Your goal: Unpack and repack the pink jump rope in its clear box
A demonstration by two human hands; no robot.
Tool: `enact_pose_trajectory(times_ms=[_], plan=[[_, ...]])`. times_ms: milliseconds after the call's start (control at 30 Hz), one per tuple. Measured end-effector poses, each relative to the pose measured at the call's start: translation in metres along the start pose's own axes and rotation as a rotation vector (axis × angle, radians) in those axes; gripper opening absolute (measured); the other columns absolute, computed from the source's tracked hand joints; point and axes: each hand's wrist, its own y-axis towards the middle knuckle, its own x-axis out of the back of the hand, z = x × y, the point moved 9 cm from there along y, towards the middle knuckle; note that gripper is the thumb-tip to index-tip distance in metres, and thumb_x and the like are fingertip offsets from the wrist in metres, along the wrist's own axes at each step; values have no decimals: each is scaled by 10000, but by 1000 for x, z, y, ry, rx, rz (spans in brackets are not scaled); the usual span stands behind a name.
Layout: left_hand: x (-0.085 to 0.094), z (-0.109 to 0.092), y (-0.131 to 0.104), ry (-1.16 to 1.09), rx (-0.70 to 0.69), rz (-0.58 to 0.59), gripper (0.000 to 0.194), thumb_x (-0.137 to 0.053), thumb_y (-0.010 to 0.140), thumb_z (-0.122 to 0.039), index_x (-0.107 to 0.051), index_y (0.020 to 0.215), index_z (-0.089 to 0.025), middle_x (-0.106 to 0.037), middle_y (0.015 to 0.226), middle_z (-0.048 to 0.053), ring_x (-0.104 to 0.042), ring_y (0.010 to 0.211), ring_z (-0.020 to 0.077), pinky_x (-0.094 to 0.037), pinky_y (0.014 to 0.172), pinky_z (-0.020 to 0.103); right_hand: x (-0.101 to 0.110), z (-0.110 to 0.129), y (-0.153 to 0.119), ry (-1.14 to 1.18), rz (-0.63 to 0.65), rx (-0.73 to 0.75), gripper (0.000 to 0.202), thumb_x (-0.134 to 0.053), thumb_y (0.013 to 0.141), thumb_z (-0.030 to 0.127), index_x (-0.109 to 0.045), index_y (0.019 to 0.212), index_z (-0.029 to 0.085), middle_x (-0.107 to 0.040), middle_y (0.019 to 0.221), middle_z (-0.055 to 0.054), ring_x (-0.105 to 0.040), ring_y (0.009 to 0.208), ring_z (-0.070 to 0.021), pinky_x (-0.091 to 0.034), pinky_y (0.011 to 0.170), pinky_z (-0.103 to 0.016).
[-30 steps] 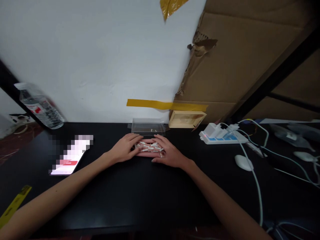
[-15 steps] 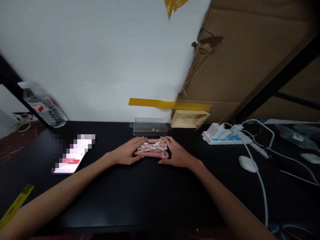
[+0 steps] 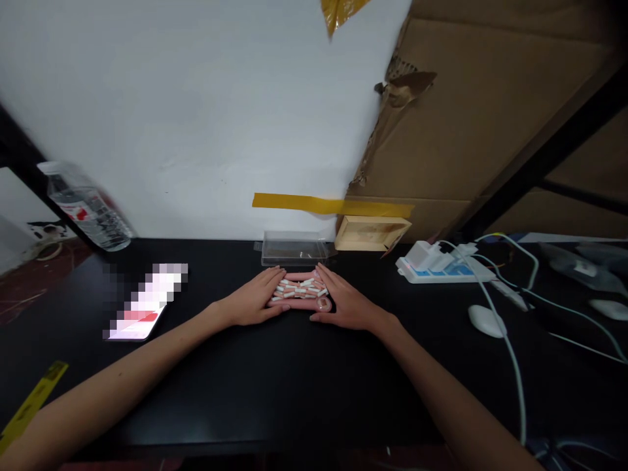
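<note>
A bundled skipping rope lies on the black table in the middle, its pink and white beads gathered between two pink handles. One handle runs along the near side and has a round, clear-looking end at the right. The other handle lies along the far side. My left hand grips the bundle's left end, thumb on the near side and fingers at the far side. Around the right end, my right hand holds it the same way. The fingers partly hide both ends of the bundle.
Behind the rope stand a clear plastic box and a shallow tan box against the wall. A lit phone lies left, with a water bottle behind. Right are a power strip, a white mouse and cables.
My left hand's fingers have shifted slightly and look straighter along the bundle's left end. My right hand's fingers have moved a little too. The rope stays in place.
</note>
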Motion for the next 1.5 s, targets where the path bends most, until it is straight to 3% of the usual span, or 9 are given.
enact_pose_trajectory(times_ms=[233,433,633,833,1000,1167,1300,1367,1500], plan=[[5,-3,2,65,42,23,726,-468,930,-519,-346,1480,-61,-401,1517,225,-386,1409,332,-341,1147,457,-1,-2,1,7,-27,-43,1075,-668,788,667,-169,1587,150,-308,1593,-210,-288,1473,-367,-307,1178,-556],[13,-20,12,170,65,23,650,-515,846,-436,-445,1402,-106,-569,1337,187,-556,1214,338,-426,1042,453,8,4,2,-8,-113,-31,910,-709,798,488,-319,1531,116,-439,1511,-216,-423,1397,-345,-361,1149,-523],[3,-23,24,300,208,-49,759,-592,815,-561,-490,1341,-23,-572,1294,253,-420,1312,460,-308,1105,578,16,8,1,-62,-176,2,778,-664,828,512,-428,1471,144,-545,1432,-184,-518,1307,-342,-407,1099,-526],[0,-21,19,152,124,-184,692,-616,876,-530,-447,1381,-88,-573,1261,194,-545,1140,340,-442,1002,470,21,6,1,33,-222,16,719,-666,841,524,-472,1427,154,-576,1393,-176,-540,1273,-342,-428,1071,-538],[1,-14,14,2,115,-264,670,-686,836,-383,-430,1403,-134,-560,1281,179,-529,1143,336,-448,992,497,33,14,-2,160,-263,52,689,-643,885,493,-413,1468,207,-511,1459,-145,-484,1336,-312,-390,1118,-501],[10,1,12,-263,230,-414,539,-670,744,-166,-575,1274,-167,-621,1217,142,-564,1130,318,-441,1005,479,43,16,-4,479,-342,83,651,-539,945,542,-365,1490,232,-481,1482,-142,-494,1324,-301,-374,1115,-495],[18,8,13,-790,399,-473,406,-740,703,-176,-662,1102,-188,-701,1012,69,-653,929,258,-498,903,413,46,7,12,993,-453,13,640,-403,942,679,-459,1414,250,-611,1351,-114,-570,1244,-274,-398,1084,-456],[6,-3,17,-1179,475,-309,339,-795,685,-214,-686,1000,-150,-695,895,65,-665,800,234,-532,817,417,43,9,29,1246,-441,-34,678,-374,903,748,-550,1321,243,-666,1265,-101,-618,1170,-272,-438,1040,-439],[-9,-46,17,-1845,435,39,412,-816,712,-217,-680,1085,-105,-689,927,109,-676,870,259,-529,856,554,26,43,73,1652,-87,-103,810,-311,859,806,-624,1217,150,-717,1147,-159,-659,1090,-336,-538,878,-486]])
